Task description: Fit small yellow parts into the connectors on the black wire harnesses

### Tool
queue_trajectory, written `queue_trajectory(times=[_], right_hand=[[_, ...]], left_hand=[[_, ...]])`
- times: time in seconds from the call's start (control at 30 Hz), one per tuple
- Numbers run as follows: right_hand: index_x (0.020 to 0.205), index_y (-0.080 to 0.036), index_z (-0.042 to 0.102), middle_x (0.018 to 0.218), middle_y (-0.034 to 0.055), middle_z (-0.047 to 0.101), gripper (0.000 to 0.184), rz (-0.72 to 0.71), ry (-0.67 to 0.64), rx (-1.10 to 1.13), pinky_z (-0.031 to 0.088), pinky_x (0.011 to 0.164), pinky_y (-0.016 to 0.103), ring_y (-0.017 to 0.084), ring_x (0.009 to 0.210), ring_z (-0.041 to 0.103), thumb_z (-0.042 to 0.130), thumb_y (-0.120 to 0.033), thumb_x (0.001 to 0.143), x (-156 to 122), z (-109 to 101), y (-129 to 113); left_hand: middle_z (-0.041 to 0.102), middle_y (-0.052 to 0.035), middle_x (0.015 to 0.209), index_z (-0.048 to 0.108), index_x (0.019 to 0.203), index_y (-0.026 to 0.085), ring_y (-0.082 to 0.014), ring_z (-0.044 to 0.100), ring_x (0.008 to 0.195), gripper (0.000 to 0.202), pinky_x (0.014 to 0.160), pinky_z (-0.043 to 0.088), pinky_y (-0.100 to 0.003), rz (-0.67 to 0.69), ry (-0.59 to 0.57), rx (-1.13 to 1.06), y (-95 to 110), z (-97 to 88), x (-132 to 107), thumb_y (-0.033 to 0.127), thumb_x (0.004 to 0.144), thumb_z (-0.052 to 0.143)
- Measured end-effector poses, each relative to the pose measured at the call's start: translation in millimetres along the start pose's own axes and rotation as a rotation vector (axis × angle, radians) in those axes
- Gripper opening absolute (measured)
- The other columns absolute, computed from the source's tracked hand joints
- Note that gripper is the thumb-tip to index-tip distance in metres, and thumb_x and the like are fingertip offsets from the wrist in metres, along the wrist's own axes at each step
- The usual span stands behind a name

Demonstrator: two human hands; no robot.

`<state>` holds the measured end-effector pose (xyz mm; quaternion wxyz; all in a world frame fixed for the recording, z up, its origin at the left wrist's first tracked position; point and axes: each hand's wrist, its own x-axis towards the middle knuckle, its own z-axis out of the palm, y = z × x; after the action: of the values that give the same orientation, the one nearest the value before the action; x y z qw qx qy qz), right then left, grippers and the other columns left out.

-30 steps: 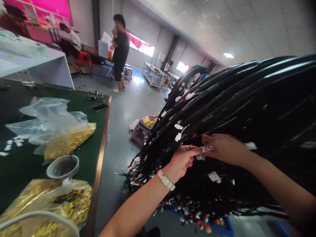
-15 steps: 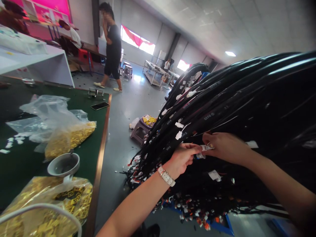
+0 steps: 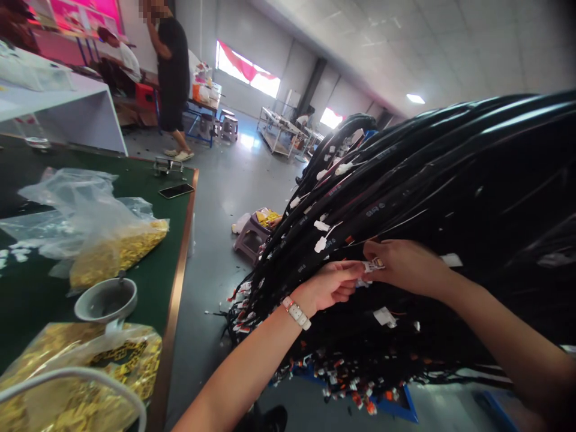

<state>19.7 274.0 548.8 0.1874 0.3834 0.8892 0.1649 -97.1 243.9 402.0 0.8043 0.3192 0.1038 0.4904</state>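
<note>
A small white connector (image 3: 369, 266) is pinched between my two hands, in front of a thick hanging bundle of black cables (image 3: 432, 180). My left hand (image 3: 335, 284), with a white watch strap on its wrist, grips the connector's left end. From the other side my right hand (image 3: 400, 267) closes its thumb and fingers on the right end, where a small yellowish part shows. The fingers cover much of the connector. Other white connectors (image 3: 321, 243) dangle on thin wires up and left of my hands. A white tag-like piece (image 3: 385, 317) hangs below them.
On the left, a green table (image 3: 148, 240) carries plastic bags of yellow parts (image 3: 139, 243), a grey cup (image 3: 106, 300) and a phone (image 3: 176, 191). A stool (image 3: 252, 235) stands between table and cables. One person (image 3: 173, 78) walks beyond; others sit farther back.
Both hands keep their hold on the connector with barely any movement. The view has shifted slightly, and the walking person has moved left.
</note>
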Motion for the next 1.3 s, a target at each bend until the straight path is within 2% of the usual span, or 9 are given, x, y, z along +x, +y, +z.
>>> queue_trajectory(times=[0.1,0.27,0.57,0.9,1.03,1.1,1.17,1.23,1.3], right_hand=[[0.09,-0.021,0.06,0.078,0.0055,0.069,0.016,0.003,-0.008,-0.009,0.034,0.06,0.03,0.024,0.073,0.066,0.061,-0.035,0.082,0,1,0],[0.09,-0.021,0.059,0.079,0.006,0.069,0.017,-0.007,0.002,-0.017,0.033,0.059,0.03,0.025,0.074,0.067,0.061,-0.036,0.082,1,1,0],[0.084,-0.021,0.058,0.072,0.0049,0.067,0.012,-0.023,0.023,-0.007,0.03,0.056,0.029,0.023,0.067,0.065,0.059,-0.032,0.082,1,1,-1],[0.086,-0.021,0.059,0.075,0.0059,0.068,0.014,-0.029,0.029,-0.018,0.03,0.056,0.03,0.025,0.069,0.066,0.058,-0.034,0.083,0,3,-1],[0.087,-0.021,0.06,0.074,0.0062,0.069,0.019,-0.002,0.027,-0.009,0.032,0.057,0.03,0.025,0.069,0.067,0.059,-0.039,0.083,1,3,-1],[0.087,-0.021,0.06,0.075,0.0064,0.07,0.022,0.003,0.021,-0.007,0.034,0.057,0.03,0.025,0.07,0.067,0.062,-0.042,0.08,2,2,-2],[0.089,-0.021,0.062,0.077,0.0068,0.071,0.025,0.002,0.024,-0.01,0.035,0.059,0.031,0.025,0.07,0.067,0.065,-0.044,0.077,1,1,-2],[0.091,-0.021,0.064,0.078,0.007,0.072,0.03,-0.003,0.015,-0.007,0.036,0.06,0.032,0.025,0.071,0.066,0.069,-0.044,0.073,1,0,-2],[0.096,-0.022,0.067,0.08,0.0072,0.073,0.035,-0.016,-0.01,0.001,0.038,0.062,0.032,0.026,0.074,0.067,0.071,-0.044,0.069,2,-2,-2]], left_hand=[[0.022,0.0118,0.051,0.063,0.086,0.018,-0.0032,0.012,0.042,0.038,0.043,0.003,-0.022,0.009,-0.014,-0.011,-1,-0.3,3,0.044,0.066,0.081],[0.027,0.0112,0.05,0.066,0.086,0.015,-0.003,0.013,0.043,0.04,0.044,0.002,-0.024,0.112,0.064,0.006,-3,4.8,5,0.042,0.062,0.083],[0.027,0.0112,0.047,0.065,0.079,0.013,-0.0034,0.017,0.043,0.046,0.046,0.006,-0.026,0.256,0.195,0.128,-5,21.6,1,0.054,0.062,0.078],[0.025,0.0121,0.047,0.064,0.079,0.013,-0.0028,0.015,0.042,0.043,0.045,0.005,-0.026,0.246,0.213,0.082,-10,22.7,5,0.05,0.063,0.078],[0.025,0.0121,0.049,0.059,0.08,0.016,-0.0033,0.015,0.041,0.038,0.042,0.005,-0.023,0.203,0.183,0.06,-13,17.6,-1,0.049,0.07,0.074],[0.025,0.012,0.049,0.056,0.082,0.018,-0.0036,0.016,0.041,0.032,0.042,0.006,-0.021,0.175,0.216,-0.034,-17,13.6,-6,0.045,0.075,0.071],[0.029,0.011,0.05,0.053,0.083,0.019,-0.0037,0.019,0.04,0.02,0.041,0.008,-0.019,0.129,0.329,-0.186,-24,8.9,-10,0.033,0.077,0.065],[0.038,0.0084,0.053,0.052,0.083,0.017,-0.0035,0.027,0.04,0.011,0.04,0.012,-0.016,0.085,0.443,-0.298,-33,4.1,-14,0.016,0.073,0.057],[0.046,0.0049,0.058,0.051,0.081,0.015,-0.0035,0.036,0.042,0.019,0.039,0.018,-0.015,0.053,0.494,-0.331,-41,0.0,-16,0.004,0.065,0.05]])
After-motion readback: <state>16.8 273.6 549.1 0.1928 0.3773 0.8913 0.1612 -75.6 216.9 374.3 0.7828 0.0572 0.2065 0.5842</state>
